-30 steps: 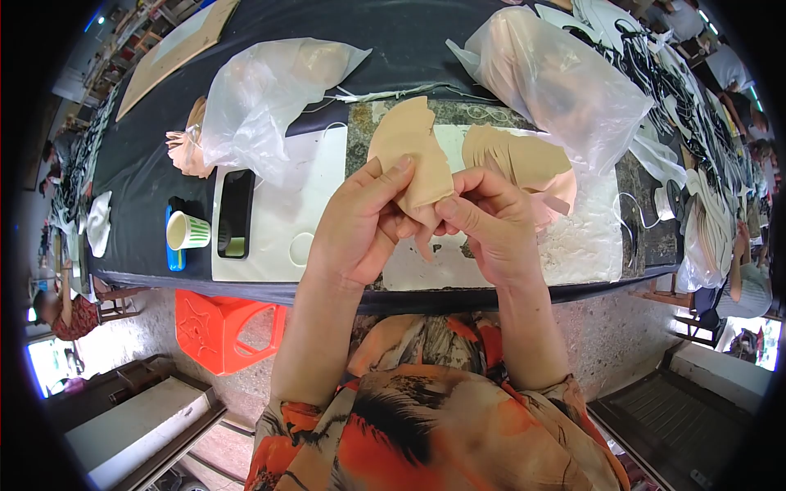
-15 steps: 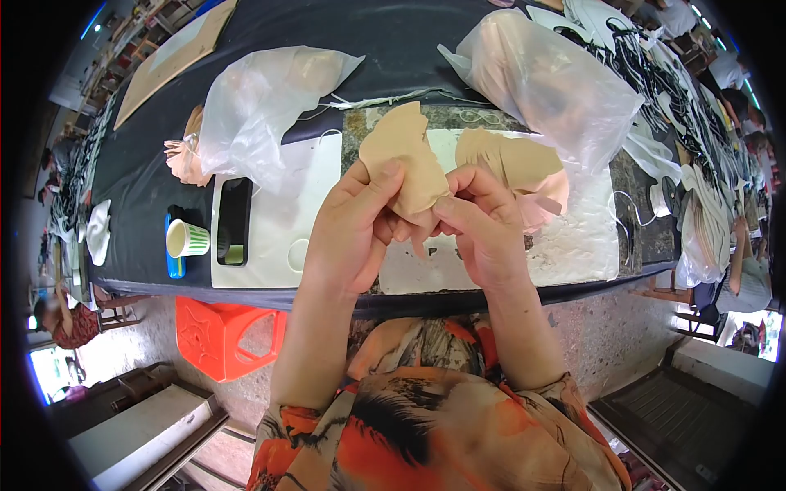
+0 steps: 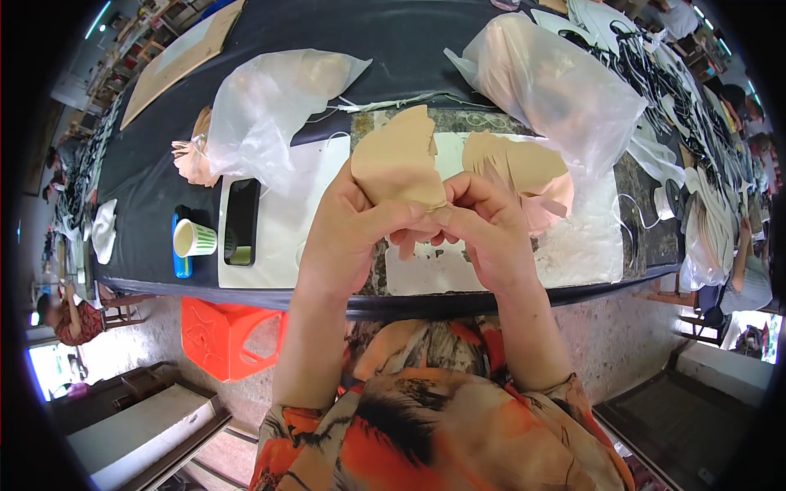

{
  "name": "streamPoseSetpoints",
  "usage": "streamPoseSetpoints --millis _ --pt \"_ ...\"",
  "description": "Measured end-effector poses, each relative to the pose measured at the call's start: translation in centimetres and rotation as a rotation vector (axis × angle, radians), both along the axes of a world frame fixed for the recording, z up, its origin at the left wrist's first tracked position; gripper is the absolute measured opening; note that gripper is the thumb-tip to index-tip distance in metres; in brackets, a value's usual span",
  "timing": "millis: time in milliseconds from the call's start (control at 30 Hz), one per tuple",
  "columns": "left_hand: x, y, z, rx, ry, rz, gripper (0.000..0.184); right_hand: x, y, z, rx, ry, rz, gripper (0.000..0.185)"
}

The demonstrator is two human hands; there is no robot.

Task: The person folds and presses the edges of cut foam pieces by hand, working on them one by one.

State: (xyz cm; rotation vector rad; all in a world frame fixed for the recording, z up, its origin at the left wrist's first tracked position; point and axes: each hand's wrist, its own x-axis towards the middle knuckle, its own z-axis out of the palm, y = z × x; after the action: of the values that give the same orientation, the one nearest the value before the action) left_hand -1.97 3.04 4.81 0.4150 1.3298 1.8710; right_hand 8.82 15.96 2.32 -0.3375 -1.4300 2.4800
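Observation:
A tan, leather-like cut piece [image 3: 399, 159] with a jagged right edge is held up over the table in both hands. My left hand [image 3: 360, 221] grips its lower left, the thumb lying along the bottom edge. My right hand [image 3: 483, 225] pinches the lower right corner, thumb tip close to the left thumb. Fingers of both hands curl beneath, so the underside is mostly hidden. Just right of my right hand lies a stack of similar tan pieces [image 3: 524, 159], with pinkish undersides [image 3: 550, 204] showing.
Translucent plastic bags with tan contents stand at left [image 3: 262, 106] and right [image 3: 565, 90]. A paper cup [image 3: 195, 238] and a black phone [image 3: 241, 221] sit at left by a white board [image 3: 282, 254]. A red stool [image 3: 217, 340] is below the table edge. Black straps [image 3: 655, 74] pile up at far right.
My left thumb has slid down from the piece's face to its bottom edge, close to the right thumb. The piece now shows broader and flatter. The view has shifted slightly.

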Motion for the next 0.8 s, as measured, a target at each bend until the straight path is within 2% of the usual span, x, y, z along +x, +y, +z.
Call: streamPoseSetpoints --millis 233,333,467,567,633,800 --pt "0.0 -0.2 -0.2 0.100 -0.187 -0.146 0.043 0.4 0.4 -0.3 -0.294 0.056 0.160 0.010" --pt "0.2 -0.1 -0.4 0.077 -0.179 -0.103 0.044 0.4 0.4 -0.5 -0.275 0.038 0.133 0.009" --pt "0.7 0.2 0.4 0.018 -0.092 -0.009 0.044 0.3 -0.1 -0.5 -0.125 0.003 0.037 0.007" --pt "1.4 0.3 0.1 0.008 0.105 0.029 0.046 0.4 -0.2 -0.6 -0.001 -0.015 -0.017 0.006" --pt "0.6 0.1 -0.4 -0.013 0.070 -0.041 0.047 0.5 0.0 -0.5 0.097 -0.019 -0.009 0.006" --pt "0.3 -0.1 -0.5 0.017 -0.006 -0.086 0.050 0.8 0.1 -0.1 0.034 -0.009 0.067 0.011"
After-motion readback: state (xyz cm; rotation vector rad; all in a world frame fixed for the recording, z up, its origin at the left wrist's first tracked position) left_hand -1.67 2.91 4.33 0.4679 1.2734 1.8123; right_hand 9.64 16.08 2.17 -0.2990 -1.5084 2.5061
